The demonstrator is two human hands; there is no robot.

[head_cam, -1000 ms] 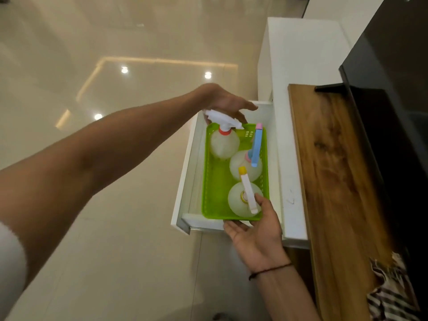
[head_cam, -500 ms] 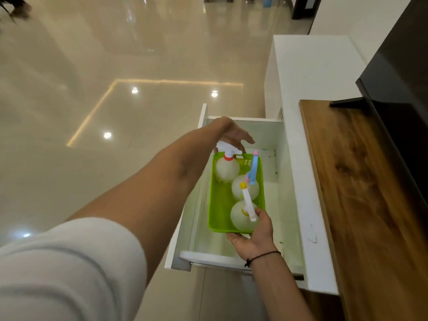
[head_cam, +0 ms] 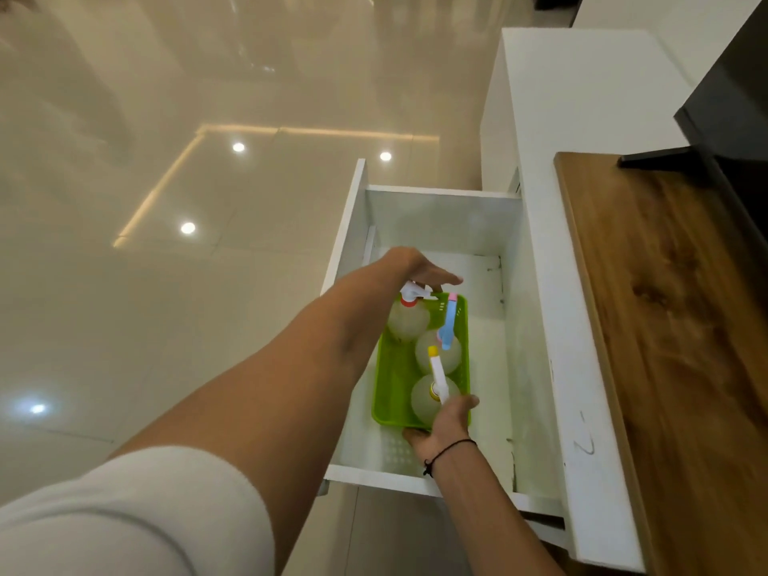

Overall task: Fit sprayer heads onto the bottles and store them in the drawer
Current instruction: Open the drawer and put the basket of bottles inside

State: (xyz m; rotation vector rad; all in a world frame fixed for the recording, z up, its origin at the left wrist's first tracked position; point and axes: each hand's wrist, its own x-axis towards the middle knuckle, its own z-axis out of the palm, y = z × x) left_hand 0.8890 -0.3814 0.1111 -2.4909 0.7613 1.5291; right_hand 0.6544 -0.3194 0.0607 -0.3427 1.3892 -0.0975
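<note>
A white drawer (head_cam: 436, 226) is standing pulled out from a white cabinet (head_cam: 582, 118), and a green plastic basket (head_cam: 392, 380) is sitting inside it, nearer the drawer's left wall and front than its back. 3 round translucent bottles are standing in the basket in a row running from front to back. The far bottle (head_cam: 407, 322) is wearing a white sprayer head (head_cam: 415, 291) with a red collar. The middle bottle (head_cam: 432, 353) is carrying a blue sprayer head (head_cam: 449, 326) with a pink tip, pointing toward the back of the drawer. The near bottle (head_cam: 424, 399) is carrying a white sprayer head (head_cam: 438, 374) with a yellow tip.

The left hand (head_cam: 419, 270) is reaching in over the far end of the basket, palm down, fingers stretched together and lying just above the white sprayer head; whether it is gripping the basket rim or the sprayer is hidden beneath the palm, so I cannot tell. The left forearm is crossing over the drawer's left wall, with a white sleeve (head_cam: 124, 513) at the bottom left.

The right hand (head_cam: 444, 426) is clamping the near end of the basket, thumb lying over the rim beside the near bottle and fingers curling underneath. A black cord (head_cam: 446, 451) is circling the right wrist.

A wooden top (head_cam: 685, 326) is lying to the right of the drawer, with a dark screen (head_cam: 739, 118) at the upper right. A glossy tiled floor (head_cam: 166, 201) is reflecting ceiling lights.
</note>
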